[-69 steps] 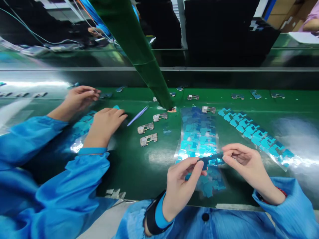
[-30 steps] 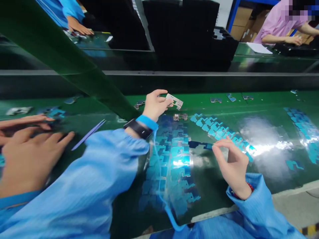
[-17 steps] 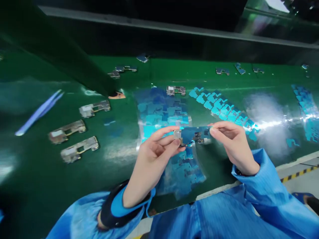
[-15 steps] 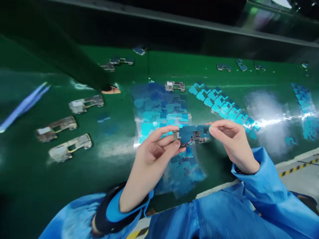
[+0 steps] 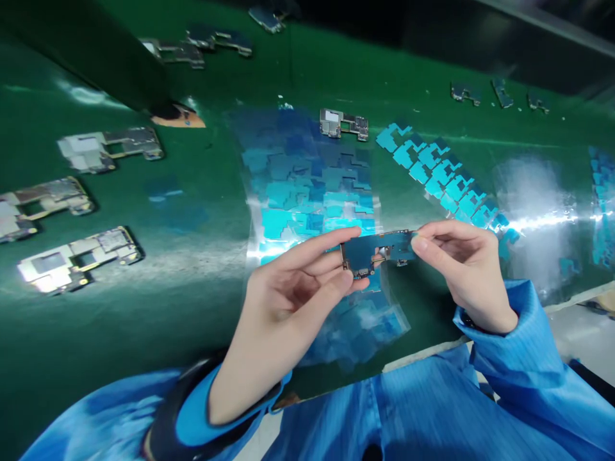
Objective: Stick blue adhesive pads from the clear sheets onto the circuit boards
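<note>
A small circuit board [image 5: 360, 255] is held up above the table, its face mostly covered by a dark blue film. My left hand [image 5: 298, 288] grips the board's left end between thumb and fingers. At the other end, my right hand [image 5: 461, 262] pinches the right edge with thumb and forefinger; whether it has the board or only the film there, I cannot tell. Beneath the hands lies a clear sheet of blue die-cut films [image 5: 293, 192], partly hidden by my left hand. Another circuit board [image 5: 344, 124] rests at the top of that sheet.
Several circuit boards [image 5: 79, 259] lie on the green mat [image 5: 202, 333] to the left, with more at the back. A diagonal strip of blue film pieces [image 5: 439, 173] is on the right. A dark post [image 5: 120, 70] stands at the upper left.
The view has shifted closer and tilted. The board in my hands has turned, so its blue face shows more squarely. Both hands still hold on at its ends.
</note>
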Available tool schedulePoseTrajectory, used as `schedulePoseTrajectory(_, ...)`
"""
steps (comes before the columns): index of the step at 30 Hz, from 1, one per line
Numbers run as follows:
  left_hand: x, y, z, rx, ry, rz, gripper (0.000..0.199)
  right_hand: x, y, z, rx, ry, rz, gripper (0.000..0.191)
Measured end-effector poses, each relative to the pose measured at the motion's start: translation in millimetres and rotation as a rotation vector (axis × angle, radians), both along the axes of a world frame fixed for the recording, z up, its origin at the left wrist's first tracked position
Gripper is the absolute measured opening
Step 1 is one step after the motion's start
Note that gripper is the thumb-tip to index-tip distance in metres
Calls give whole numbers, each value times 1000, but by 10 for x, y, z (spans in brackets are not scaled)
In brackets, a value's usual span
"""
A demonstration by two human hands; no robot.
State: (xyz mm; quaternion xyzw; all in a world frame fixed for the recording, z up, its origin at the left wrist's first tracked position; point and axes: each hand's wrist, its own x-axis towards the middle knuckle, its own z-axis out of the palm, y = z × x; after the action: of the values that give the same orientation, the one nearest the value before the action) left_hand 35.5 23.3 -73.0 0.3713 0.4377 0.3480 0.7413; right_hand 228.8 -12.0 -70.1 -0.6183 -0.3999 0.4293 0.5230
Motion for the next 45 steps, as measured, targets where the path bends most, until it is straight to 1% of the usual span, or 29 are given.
schedulePoseTrajectory(4, 9, -18, -29, 87, -38, 16, 36, -15, -1, 16, 24, -46, -11, 16)
schedulePoseTrajectory(7, 14, -28, -17, 134, -8, 14, 36, -11, -2, 23, 35, -103, -11, 16)
schedulePoseTrajectory(12, 34, -56, 88, 104, 159, 49, 34, 5, -7, 27, 57, -161, 9, 16)
schedulePoseTrajectory(15, 49, -73, 119, 128, 183, 58, 34, 0, -10, 22, 67, -170, 11, 15)
schedulePoseTrajectory(24, 38, -86, 106, 184, 263, 44, 35, -34, -22, 40, 82, -203, 14, 18)
schedulePoseTrajectory(28, 48, -96, 102, 187, 251, 67, 34, -30, -25, 42, 96, -207, 27, 19)
schedulePoseTrajectory(32, 58, -107, 95, 182, 252, 76, 35, -37, -26, 43, 83, -210, 35, 13)
schedulePoseTrajectory(37, 58, -107, 99, 190, 263, 88, 34, -50, -24, 54, 63, -256, 2, 5)
schedulePoseTrajectory(40, 55, -103, 104, 192, 258, 89, 34, -48, -25, 60, 46, -288, -14, 4)
schedulePoseTrajectory(45, 45, -100, 128, 158, 291, 62, 33, -39, -24, 69, 45, -283, 9, 5)
